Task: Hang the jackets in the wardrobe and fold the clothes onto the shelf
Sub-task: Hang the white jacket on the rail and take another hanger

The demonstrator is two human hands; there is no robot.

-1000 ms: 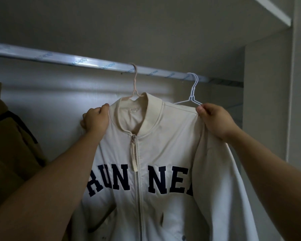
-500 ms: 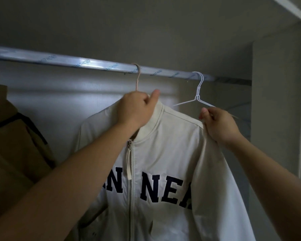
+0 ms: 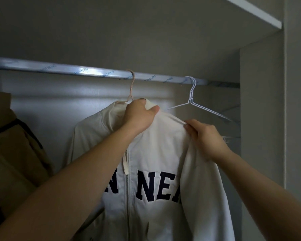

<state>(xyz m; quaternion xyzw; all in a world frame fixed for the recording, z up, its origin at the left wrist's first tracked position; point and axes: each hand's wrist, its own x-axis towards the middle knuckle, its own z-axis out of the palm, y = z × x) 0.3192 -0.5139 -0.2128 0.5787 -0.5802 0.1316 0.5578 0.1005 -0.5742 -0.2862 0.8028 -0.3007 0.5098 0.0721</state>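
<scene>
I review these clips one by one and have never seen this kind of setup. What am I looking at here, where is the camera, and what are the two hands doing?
There is no machine: a person wears one wide-angle camera on the head, so you see their own arms reaching forward into a wardrobe. A cream jacket with dark letters hangs on a pink hanger hooked over the metal rail. The left hand grips the jacket's collar at the neck, and the right hand pinches the shoulder seam. Beside it on the rail hang empty white wire hangers. At the left edge is a brown jacket. A white shelf runs above. The lower part of the wardrobe is out of view.
</scene>
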